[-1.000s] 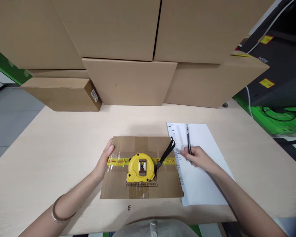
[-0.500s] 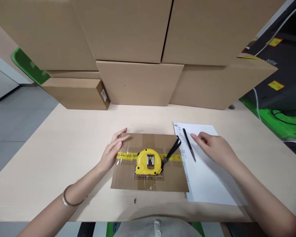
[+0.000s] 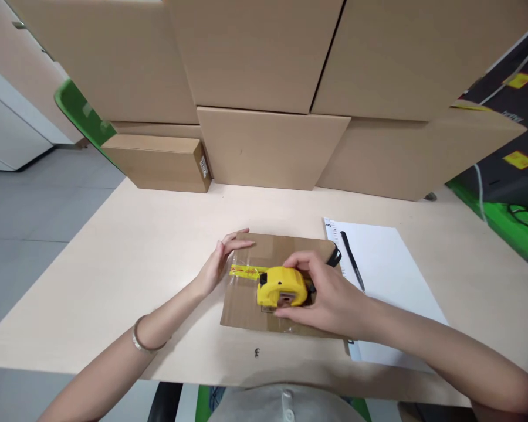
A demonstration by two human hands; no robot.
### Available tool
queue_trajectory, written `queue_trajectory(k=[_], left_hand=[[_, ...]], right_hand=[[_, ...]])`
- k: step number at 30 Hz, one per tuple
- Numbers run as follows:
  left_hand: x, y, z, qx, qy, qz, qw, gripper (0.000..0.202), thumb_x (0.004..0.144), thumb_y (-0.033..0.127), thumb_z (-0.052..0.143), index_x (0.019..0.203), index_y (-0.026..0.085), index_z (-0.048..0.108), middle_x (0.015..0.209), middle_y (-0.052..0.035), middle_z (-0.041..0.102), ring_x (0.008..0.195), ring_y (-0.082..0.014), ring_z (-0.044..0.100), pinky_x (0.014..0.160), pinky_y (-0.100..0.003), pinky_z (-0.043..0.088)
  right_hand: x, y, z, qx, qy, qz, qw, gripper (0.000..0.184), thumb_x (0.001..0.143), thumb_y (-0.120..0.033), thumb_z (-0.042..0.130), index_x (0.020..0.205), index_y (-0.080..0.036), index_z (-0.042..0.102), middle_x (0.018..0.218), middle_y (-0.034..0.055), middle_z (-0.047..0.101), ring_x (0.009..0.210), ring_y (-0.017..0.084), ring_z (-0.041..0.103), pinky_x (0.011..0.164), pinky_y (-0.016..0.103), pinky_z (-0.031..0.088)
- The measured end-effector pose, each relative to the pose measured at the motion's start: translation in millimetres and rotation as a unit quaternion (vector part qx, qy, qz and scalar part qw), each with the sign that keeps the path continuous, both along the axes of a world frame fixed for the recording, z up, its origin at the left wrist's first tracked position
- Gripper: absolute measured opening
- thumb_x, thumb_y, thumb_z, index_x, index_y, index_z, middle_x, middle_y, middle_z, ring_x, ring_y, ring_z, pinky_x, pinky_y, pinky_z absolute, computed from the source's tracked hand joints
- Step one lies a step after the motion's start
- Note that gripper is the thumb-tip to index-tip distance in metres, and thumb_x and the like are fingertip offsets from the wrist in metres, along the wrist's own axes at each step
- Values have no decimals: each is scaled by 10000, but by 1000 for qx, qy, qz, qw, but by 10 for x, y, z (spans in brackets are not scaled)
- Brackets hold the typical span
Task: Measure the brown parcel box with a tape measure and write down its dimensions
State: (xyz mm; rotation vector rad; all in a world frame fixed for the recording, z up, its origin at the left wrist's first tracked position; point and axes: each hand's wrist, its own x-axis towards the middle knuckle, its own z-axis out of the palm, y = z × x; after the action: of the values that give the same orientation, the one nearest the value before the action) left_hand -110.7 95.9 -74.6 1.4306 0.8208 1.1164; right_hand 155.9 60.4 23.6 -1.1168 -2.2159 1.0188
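A flat brown cardboard box [image 3: 246, 313] with yellow printed tape lies on the table in front of me. At its far left corner is my left hand [image 3: 217, 264], holding the box's left side with the fingers stretched over the edge. My right hand [image 3: 323, 287] is closed around a yellow tape measure [image 3: 278, 287], thumb on the near side and fingers on the far side. The tape measure is tilted just over the box top; whether it touches the box I cannot tell. Its black wrist strap [image 3: 335, 255] shows behind my right hand, partly hidden.
Right of the box, a black pen [image 3: 352, 261] lies on white paper sheets [image 3: 391, 275], which my right forearm partly covers. A small cardboard box [image 3: 158, 164] stands at the back left. Large cardboard boxes [image 3: 273, 149] form a wall along the table's [image 3: 92, 293] far side.
My right hand has moved left from above the paper and taken hold of the tape measure, tipping it. My left hand stays at the box. The whole view has shifted slightly.
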Motion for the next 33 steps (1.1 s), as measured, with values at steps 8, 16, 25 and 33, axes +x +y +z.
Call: queue_trajectory(k=[8,16,25,33], left_hand=[[57,-18,-76,-119,-115,1,986,708,951,779,412,1304,235,695,1428,-80,661,1434,-332,500,1217,-461,364],[-76,49,-175,12,-31,-48,998,632,994,702,410,1403,266,615,1560,-103,472,1504,-340,346,1253,-508,255],[-136,83,-114,34,67,-42,996,487,935,661,553,1241,311,701,1385,-87,541,1399,-359,375,1231,-542,205],[-135,79,-32,53,100,-17,993,492,938,665,537,1208,294,714,1193,-90,621,1237,-328,490,1149,-499,337]], right_hand=[[-547,328,238,98,-67,114,986,497,993,-288,602,1428,-201,378,1453,183,567,1134,315,696,888,510,595],[-439,289,216,146,-157,121,969,526,1002,-286,559,1500,-247,394,1437,122,640,915,288,755,730,449,584],[248,263,215,86,-164,1,983,445,968,-493,641,1354,-286,557,1110,32,781,862,249,753,742,360,553],[1366,51,65,-5,-123,-133,983,336,875,-554,734,1062,-282,670,955,49,741,782,235,686,626,334,546]])
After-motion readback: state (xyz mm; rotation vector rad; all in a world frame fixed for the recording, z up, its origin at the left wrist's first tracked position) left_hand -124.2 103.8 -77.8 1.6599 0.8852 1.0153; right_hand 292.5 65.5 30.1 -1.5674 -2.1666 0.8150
